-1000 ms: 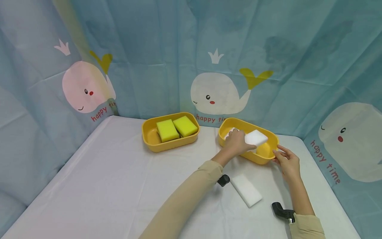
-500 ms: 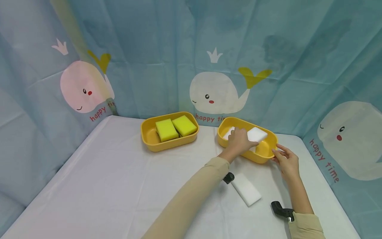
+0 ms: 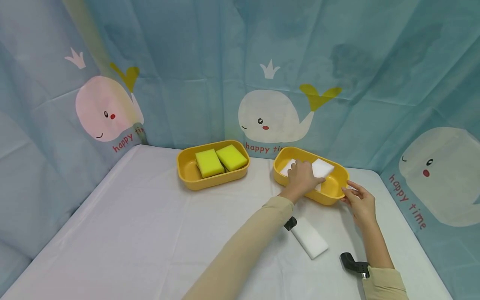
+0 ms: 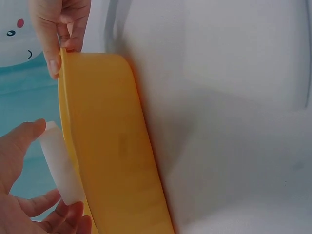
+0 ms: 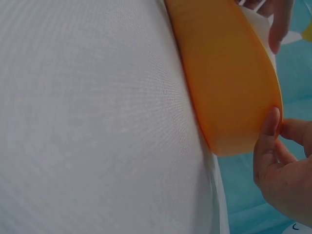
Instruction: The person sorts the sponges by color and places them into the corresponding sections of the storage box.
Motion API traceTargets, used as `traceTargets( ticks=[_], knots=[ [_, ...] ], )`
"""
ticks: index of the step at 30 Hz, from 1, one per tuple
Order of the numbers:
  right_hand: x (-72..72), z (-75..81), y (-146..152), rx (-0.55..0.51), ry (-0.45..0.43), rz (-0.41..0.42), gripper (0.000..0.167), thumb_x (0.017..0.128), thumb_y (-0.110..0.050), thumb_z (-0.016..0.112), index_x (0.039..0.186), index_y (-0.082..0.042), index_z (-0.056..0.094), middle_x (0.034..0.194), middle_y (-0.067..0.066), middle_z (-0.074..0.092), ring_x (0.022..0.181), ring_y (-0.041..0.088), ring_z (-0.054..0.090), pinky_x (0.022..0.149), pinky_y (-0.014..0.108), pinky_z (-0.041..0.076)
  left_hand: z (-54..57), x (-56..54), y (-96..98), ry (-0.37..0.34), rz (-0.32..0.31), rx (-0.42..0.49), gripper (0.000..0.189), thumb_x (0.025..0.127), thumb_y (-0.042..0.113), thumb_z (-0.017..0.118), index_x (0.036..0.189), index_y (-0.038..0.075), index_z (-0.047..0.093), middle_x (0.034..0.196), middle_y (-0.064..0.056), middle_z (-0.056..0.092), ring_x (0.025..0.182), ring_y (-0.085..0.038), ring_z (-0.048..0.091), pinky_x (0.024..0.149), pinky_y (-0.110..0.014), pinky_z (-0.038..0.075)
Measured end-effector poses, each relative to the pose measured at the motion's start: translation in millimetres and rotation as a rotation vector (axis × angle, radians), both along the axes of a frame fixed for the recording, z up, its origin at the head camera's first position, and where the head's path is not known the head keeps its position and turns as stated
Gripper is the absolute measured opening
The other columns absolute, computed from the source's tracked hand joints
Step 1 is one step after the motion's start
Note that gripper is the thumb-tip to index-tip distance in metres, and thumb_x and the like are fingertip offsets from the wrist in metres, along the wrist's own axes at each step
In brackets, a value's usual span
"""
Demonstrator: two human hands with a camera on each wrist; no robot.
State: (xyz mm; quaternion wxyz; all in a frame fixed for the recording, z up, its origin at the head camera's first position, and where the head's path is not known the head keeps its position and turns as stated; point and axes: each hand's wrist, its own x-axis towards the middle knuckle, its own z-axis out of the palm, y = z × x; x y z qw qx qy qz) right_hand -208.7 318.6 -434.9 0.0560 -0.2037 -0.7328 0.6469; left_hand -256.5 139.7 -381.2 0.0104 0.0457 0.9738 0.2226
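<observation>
My left hand (image 3: 301, 178) is inside the right-hand yellow bin (image 3: 327, 199) in the head view, holding a white sponge (image 3: 323, 167). In the left wrist view its thumb and fingers pinch that sponge (image 4: 61, 163) by opposite ends, beside the bin's rim. More white sponge (image 3: 286, 167) shows in the bin, left of the hand and partly covered by it. My right hand (image 3: 361, 207) grips the bin's right end; the right wrist view has its thumb outside the wall (image 5: 234, 97) and a finger over the rim.
Another white sponge (image 3: 310, 238) lies flat on the white-covered table (image 3: 123, 233), in front of the bin. To the left stands a second yellow bin (image 3: 187, 183) with two yellow sponges (image 3: 210, 163). A blue whale-print curtain (image 3: 195, 62) hangs close behind both bins.
My left hand has moved slightly right and down with the white sponge, which now sits lower in the bin. The right hand keeps its hold on the bin.
</observation>
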Motion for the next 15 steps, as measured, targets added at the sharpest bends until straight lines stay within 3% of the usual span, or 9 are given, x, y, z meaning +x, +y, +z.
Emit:
traceTargets(
  ticks=[6, 15],
  knots=[
    [-1.2, -1.1, 0.8, -0.016, -0.009, -0.008, 0.059, 0.106, -0.015, 0.065, 0.160, -0.003, 0.043, 0.095, -0.008, 0.057, 0.072, 0.002, 0.063, 0.072, 0.012, 0.059, -2.1, 1.1, -0.5, 0.001, 0.000, -0.006, 0.060, 0.087, 0.066, 0.077, 0.117, 0.015, 0.072, 0.115, -0.001, 0.062, 0.102, -0.017, 0.058, 0.090, -0.031, 0.054],
    [-1.6, -0.7, 1.3, -0.035, -0.013, -0.007, 0.061, 0.106, -0.014, 0.064, 0.161, -0.003, 0.042, 0.093, -0.010, 0.058, 0.071, 0.002, 0.063, 0.072, 0.012, 0.059, -8.0, -0.1, -4.3, 0.030, 0.010, 0.003, 0.056, 0.084, 0.070, 0.078, 0.101, 0.017, 0.072, 0.112, -0.001, 0.062, 0.098, -0.017, 0.057, 0.084, -0.031, 0.054]
  ],
)
